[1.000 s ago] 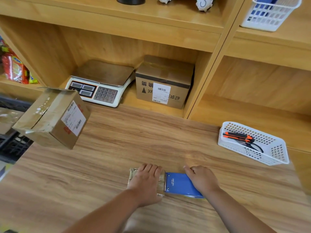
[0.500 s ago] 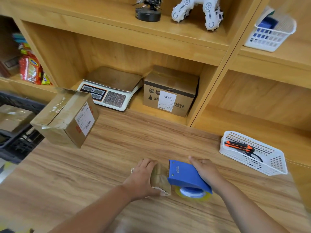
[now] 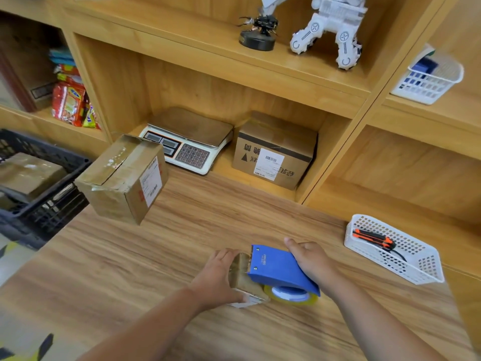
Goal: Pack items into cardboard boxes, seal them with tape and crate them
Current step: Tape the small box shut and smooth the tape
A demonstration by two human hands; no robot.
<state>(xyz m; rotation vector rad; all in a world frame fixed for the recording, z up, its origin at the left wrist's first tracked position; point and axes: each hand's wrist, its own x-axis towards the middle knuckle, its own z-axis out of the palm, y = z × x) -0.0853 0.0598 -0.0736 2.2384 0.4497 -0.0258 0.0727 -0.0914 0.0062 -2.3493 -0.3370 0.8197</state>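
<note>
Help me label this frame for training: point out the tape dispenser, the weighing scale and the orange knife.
tape dispenser point(image 3: 276, 267), head view, on its blue cover
weighing scale point(image 3: 192, 155), head view, on its keypad
orange knife point(image 3: 372, 238), head view, on its handle

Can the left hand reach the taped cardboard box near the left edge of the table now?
Probably yes: only bare table lies between the left hand and the cardboard box, but it must first release the small box.

Right hand point(image 3: 311, 259) grips dispenser point(image 3: 276, 268) (blue) against box point(image 3: 242, 276).
</note>
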